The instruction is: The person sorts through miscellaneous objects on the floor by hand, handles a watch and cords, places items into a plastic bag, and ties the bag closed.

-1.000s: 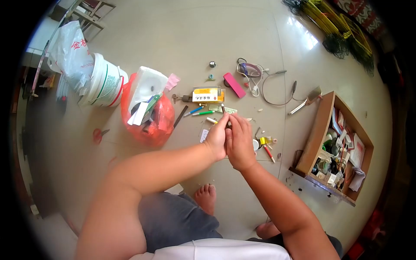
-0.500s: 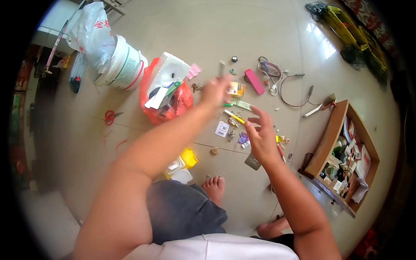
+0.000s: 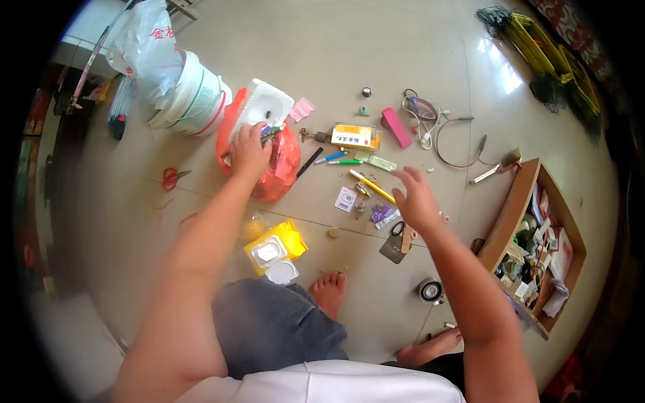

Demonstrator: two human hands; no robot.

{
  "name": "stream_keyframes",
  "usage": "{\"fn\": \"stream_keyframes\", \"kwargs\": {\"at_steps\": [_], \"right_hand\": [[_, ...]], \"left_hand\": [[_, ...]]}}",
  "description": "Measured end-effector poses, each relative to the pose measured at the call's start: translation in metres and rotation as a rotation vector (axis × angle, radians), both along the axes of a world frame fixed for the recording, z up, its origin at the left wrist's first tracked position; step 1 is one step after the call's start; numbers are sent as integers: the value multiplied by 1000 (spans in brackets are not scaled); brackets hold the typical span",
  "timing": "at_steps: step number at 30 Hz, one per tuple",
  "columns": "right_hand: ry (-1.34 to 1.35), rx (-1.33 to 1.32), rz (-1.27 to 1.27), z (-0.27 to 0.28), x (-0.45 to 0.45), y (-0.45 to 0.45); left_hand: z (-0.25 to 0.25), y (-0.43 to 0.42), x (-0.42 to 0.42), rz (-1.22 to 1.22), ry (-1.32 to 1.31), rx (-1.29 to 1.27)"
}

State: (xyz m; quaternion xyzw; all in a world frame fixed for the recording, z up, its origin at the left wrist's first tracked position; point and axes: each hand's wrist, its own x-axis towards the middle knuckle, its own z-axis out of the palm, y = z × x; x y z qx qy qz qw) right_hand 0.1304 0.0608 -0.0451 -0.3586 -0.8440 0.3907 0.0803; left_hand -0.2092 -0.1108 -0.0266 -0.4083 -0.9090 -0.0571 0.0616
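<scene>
The left hand (image 3: 250, 153) has swung away from the right hand (image 3: 415, 198) to the red plastic bag (image 3: 285, 161) on the floor (image 3: 396, 47), shifting the work there, its grip impossible to tell, while the right's fingers hang loosely spread beside the yellow marker (image 3: 371, 185)

We look from the wearer's head, forward and steeply down at the floor (image 3: 403, 54). Our one view is wide, with the white shirt (image 3: 336, 383) nearest, below.
</scene>
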Motion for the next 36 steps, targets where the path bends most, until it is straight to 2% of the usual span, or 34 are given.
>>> {"fn": "stream_keyframes", "kwargs": {"at_steps": [1,5,6,7,9,11,12,13,14,15,16,17,18,19,20,22,25,28,29,30,31,32,33,35,36], "right_hand": [[7,-2,10,-6,-8,11],[-253,225,101,-36,-44,53],[-373,198,104,-32,-51,58],[-370,195,114,-37,-54,61],[-605,215,155,-49,-59,68],[-593,248,167,-57,-56,70],[-590,319,182,-57,-55,71],[-585,395,196,-56,-54,73],[-588,402,198,-57,-51,78],[-403,277,106,-57,-48,81],[-218,152,16,-57,-47,83],[-221,155,22,-58,-45,80],[-138,164,-93,-53,-45,72],[-55,173,-210,-48,-45,65],[-59,172,-207,-42,-45,59],[257,-476,-424,-28,-43,47],[466,-569,-319,1,-48,22],[602,-674,-242,36,-62,2],[645,-697,-221,48,-67,-5],[642,-706,-181,64,-72,-12],[640,-714,-140,77,-76,-18],[620,-695,-78,83,-79,-23],[632,-609,-41,84,-84,-29],[437,-412,116,96,-86,-36],[246,-308,230,96,-87,-38]], "left_hand": [[3,-1,0,10,7,-2],[16,-12,0,-72,-49,116],[21,-17,3,-122,-20,126],[26,-20,8,-173,9,139],[36,-26,17,-220,56,140],[39,-31,22,-241,-75,-31],[39,-35,26,-379,21,23],[38,-38,31,-374,18,28],[38,-39,37,-271,-54,-29],[40,-40,42,-167,-127,-87],[39,-41,43,-161,-130,-82],[38,-43,44,-192,-83,-99],[38,-46,45,-223,-39,-120],[38,-49,46,-220,-44,-120],[38,-52,48,-204,-82,-154],[38,-53,55,-193,-126,-191],[39,-49,72,-326,-146,-73],[40,-40,93,-346,-304,-17],[46,-35,102,-328,-444,5],[52,-30,110,-309,-585,28],[57,-26,118,-309,-586,32],[63,-23,126,-345,-706,36],[68,-20,134,-380,-825,39],[76,-18,144,-373,-857,-19],[78,-20,146,-485,-888,3]]}}
